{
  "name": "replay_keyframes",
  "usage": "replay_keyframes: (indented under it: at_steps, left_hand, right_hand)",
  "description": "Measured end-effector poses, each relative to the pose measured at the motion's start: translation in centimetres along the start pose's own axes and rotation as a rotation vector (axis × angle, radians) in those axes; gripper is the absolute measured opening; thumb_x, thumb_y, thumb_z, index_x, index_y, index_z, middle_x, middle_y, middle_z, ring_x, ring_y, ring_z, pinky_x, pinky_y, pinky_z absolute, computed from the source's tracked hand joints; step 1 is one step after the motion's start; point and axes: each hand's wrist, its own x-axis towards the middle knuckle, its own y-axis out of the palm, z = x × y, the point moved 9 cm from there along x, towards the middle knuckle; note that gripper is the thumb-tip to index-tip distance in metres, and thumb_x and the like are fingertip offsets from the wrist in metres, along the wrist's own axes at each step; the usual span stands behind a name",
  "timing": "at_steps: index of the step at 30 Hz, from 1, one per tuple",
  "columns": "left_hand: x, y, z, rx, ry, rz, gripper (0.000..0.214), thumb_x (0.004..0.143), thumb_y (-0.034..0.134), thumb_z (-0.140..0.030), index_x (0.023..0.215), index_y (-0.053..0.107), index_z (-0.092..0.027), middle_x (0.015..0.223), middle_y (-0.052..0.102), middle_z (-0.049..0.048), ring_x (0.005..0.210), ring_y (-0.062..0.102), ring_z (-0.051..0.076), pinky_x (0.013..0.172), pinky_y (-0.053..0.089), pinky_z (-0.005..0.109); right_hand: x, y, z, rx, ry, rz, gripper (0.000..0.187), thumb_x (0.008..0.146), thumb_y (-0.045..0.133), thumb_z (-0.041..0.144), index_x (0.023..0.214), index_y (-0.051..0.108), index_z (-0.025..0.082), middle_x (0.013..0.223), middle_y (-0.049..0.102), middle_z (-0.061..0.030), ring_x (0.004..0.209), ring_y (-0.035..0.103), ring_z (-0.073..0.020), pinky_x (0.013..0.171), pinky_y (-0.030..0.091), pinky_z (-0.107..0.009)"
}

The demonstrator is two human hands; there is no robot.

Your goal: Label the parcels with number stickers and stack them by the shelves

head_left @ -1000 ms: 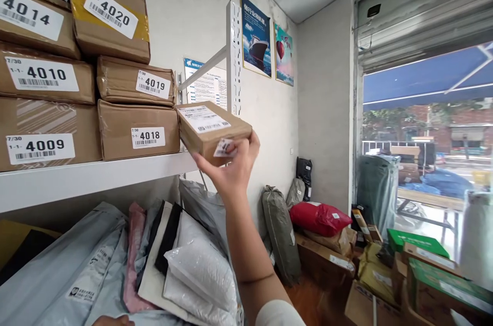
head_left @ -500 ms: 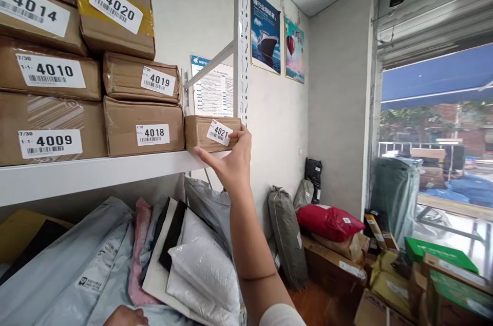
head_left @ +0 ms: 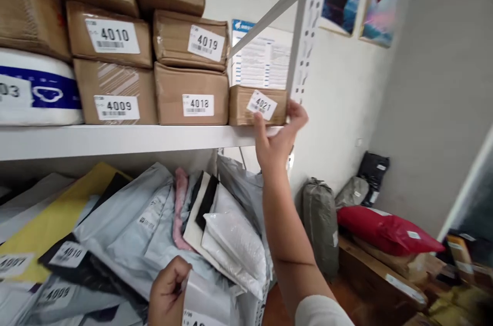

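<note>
My right hand (head_left: 281,133) is at the right end of a small cardboard box (head_left: 241,105) labelled 4021, which stands on the white shelf (head_left: 185,138). The thumb lies over the box's front by the label's lower edge; the other fingers, slightly blurred, are bent at its right end, spread from the thumb. Low in the view, my left hand (head_left: 167,290) is closed on a pale sheet with a printed label (head_left: 210,290), cut off by the bottom edge. Left of the small box sit the boxes labelled 4018 (head_left: 169,97) and 4019 (head_left: 173,41).
More numbered boxes (head_left: 87,90) are stacked leftward. A white metal shelf post (head_left: 306,33) rises behind the small box. Below the shelf lie many plastic mailers (head_left: 127,213). On the right, a red parcel (head_left: 385,231) and a grey bundle (head_left: 319,218) stand among floor parcels.
The view has swung left and down. My right fingers have shifted from the small box's front to its right end. The box now sits squarer on the shelf. My left hand has risen with the sheet.
</note>
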Motion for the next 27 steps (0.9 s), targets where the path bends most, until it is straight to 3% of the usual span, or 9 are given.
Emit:
replay_keyframes:
  at_steps: [2, 4, 8, 12, 15, 17, 20, 23, 27]
  left_hand:
    - [0.2, -1.0, 0.4, 0.029, 0.034, 0.0, 0.034, 0.064, 0.079, -0.028, 0.056, 0.047, -0.019, 0.052, 0.046, -0.0056, 0.05, 0.039, 0.009, 0.047, 0.034, 0.018]
    - [0.3, -2.6, 0.6, 0.094, 0.112, -0.044, 0.029, 0.067, 0.075, -0.025, 0.058, 0.049, -0.019, 0.053, 0.048, -0.0051, 0.051, 0.042, 0.01, 0.048, 0.036, 0.018]
    - [-0.1, -5.1, 1.1, 0.247, 0.268, -0.121, 0.027, 0.078, 0.065, -0.028, 0.06, 0.047, -0.02, 0.059, 0.046, -0.0038, 0.056, 0.045, 0.012, 0.053, 0.04, 0.021]
    - [0.0, -6.3, 3.7, 0.534, 0.131, 0.055, 0.033, 0.089, 0.053, -0.034, 0.06, 0.053, -0.019, 0.073, 0.051, 0.0012, 0.068, 0.054, 0.015, 0.064, 0.045, 0.025]
    - [0.3, -9.0, 4.5, 0.671, 0.004, 0.134, 0.034, 0.093, 0.046, -0.038, 0.073, 0.067, -0.02, 0.097, 0.061, 0.0076, 0.094, 0.061, 0.021, 0.086, 0.049, 0.033]
    - [1.1, -12.7, 2.2, 0.746, 0.102, -0.126, 0.026, 0.09, 0.052, -0.04, 0.102, 0.069, -0.024, 0.123, 0.055, 0.0102, 0.121, 0.052, 0.026, 0.105, 0.04, 0.041]
    - [2.3, -17.5, 0.7, 0.666, 0.133, -0.521, 0.066, 0.08, 0.065, -0.046, 0.138, 0.044, -0.023, 0.143, 0.036, 0.0155, 0.136, 0.036, 0.032, 0.112, 0.033, 0.048]
    - [4.4, -19.3, 2.6, 0.441, 0.04, -0.636, 0.084, 0.072, 0.072, -0.049, 0.142, 0.035, -0.021, 0.149, 0.027, 0.0171, 0.138, 0.034, 0.032, 0.11, 0.037, 0.045]
    - [6.2, -19.9, 3.1, 0.253, 0.079, -0.719, 0.06, 0.08, 0.063, -0.051, 0.129, 0.043, -0.022, 0.136, 0.047, 0.0117, 0.125, 0.05, 0.024, 0.105, 0.041, 0.036]
  right_hand:
    - [-4.4, -0.5, 2.2, 0.102, -0.014, 0.127, 0.065, 0.085, 0.059, 0.051, 0.138, 0.037, 0.022, 0.137, 0.043, -0.0157, 0.134, 0.039, -0.0334, 0.103, 0.038, -0.052]
    - [-11.8, 1.5, 5.3, 0.345, -0.013, 0.624, 0.065, 0.078, 0.065, 0.056, 0.132, 0.048, 0.023, 0.124, 0.056, -0.0131, 0.119, 0.054, -0.0312, 0.092, 0.049, -0.043]
    - [-28.9, 2.3, 6.4, 0.605, 0.516, 1.202, 0.046, 0.071, 0.076, 0.049, 0.105, 0.067, 0.019, 0.087, 0.068, -0.0058, 0.079, 0.064, -0.0204, 0.07, 0.05, -0.028]
    - [-40.3, 0.3, 2.2, 0.623, 1.239, 0.938, 0.039, 0.075, 0.071, 0.053, 0.088, 0.068, 0.016, 0.071, 0.066, -0.0029, 0.061, 0.057, -0.0152, 0.058, 0.046, -0.026]
    - [-46.0, -1.4, 1.8, 0.647, 1.509, 0.86, 0.046, 0.074, 0.071, 0.057, 0.094, 0.068, 0.015, 0.07, 0.066, -0.0034, 0.063, 0.058, -0.0171, 0.058, 0.046, -0.028]
    - [-48.3, -2.3, 2.2, 0.646, 1.592, 0.871, 0.045, 0.071, 0.073, 0.059, 0.083, 0.066, 0.016, 0.062, 0.061, -0.0007, 0.057, 0.054, -0.015, 0.055, 0.043, -0.026]
    - [-50.3, -2.7, 3.1, 0.646, 1.654, 0.888, 0.047, 0.07, 0.072, 0.063, 0.075, 0.064, 0.017, 0.058, 0.058, 0.0008, 0.053, 0.051, -0.0129, 0.054, 0.042, -0.025]
    - [-51.0, -1.8, 3.3, 0.65, 1.676, 0.851, 0.048, 0.07, 0.071, 0.064, 0.08, 0.066, 0.017, 0.061, 0.061, 0.0, 0.059, 0.056, -0.0146, 0.059, 0.044, -0.026]
    - [-51.4, -0.6, 1.1, 0.545, 1.717, 0.806, 0.046, 0.067, 0.073, 0.063, 0.076, 0.066, 0.018, 0.058, 0.061, 0.0009, 0.054, 0.054, -0.0147, 0.056, 0.042, -0.026]
